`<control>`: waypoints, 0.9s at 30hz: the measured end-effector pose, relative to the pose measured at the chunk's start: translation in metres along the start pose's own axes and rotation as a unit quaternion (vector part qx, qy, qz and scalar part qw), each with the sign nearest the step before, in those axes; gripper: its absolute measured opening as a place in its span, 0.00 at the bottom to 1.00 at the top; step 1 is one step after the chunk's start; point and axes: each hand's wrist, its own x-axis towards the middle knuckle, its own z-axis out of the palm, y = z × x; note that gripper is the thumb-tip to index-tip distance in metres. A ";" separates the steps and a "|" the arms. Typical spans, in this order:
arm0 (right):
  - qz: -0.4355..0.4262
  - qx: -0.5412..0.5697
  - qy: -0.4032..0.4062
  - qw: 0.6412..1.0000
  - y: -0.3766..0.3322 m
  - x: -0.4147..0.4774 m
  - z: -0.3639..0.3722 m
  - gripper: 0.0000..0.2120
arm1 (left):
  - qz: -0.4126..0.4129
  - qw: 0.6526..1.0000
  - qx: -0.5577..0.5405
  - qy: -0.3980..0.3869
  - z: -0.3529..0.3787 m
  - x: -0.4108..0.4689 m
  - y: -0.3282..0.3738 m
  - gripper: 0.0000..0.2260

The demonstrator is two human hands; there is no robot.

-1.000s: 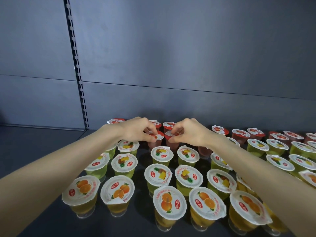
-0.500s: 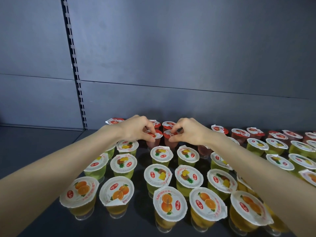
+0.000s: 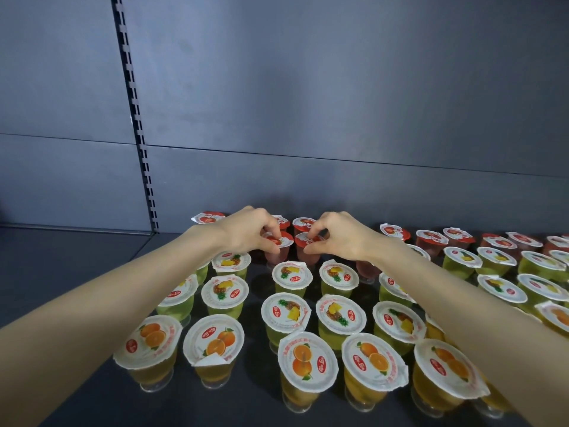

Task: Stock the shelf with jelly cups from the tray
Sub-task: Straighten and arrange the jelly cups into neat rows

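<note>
Red lids mark two cups side by side near the back of the shelf. The left hand pinches the left cup by its lid rim, thumb against curled fingers; the right hand pinches the right cup likewise. Pineapple cups stand just in front, orange cups nearest.

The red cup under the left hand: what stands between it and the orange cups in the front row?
In the head view, two rows of pineapple-lidded green cups stand between the red cup pinched by the left hand and the orange cups.
</note>
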 end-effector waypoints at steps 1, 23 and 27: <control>0.001 -0.001 0.001 1.000 0.000 0.000 0.000 0.15 | -0.001 1.000 0.002 -0.002 0.000 0.000 0.000 0.11; -0.013 -0.011 0.022 1.000 -0.007 -0.066 -0.023 0.17 | 0.027 0.999 0.025 0.001 -0.005 -0.044 0.053 0.17; -0.005 0.013 -0.012 1.000 -0.006 -0.076 -0.020 0.20 | 0.019 0.999 0.014 -0.047 0.002 -0.048 0.062 0.17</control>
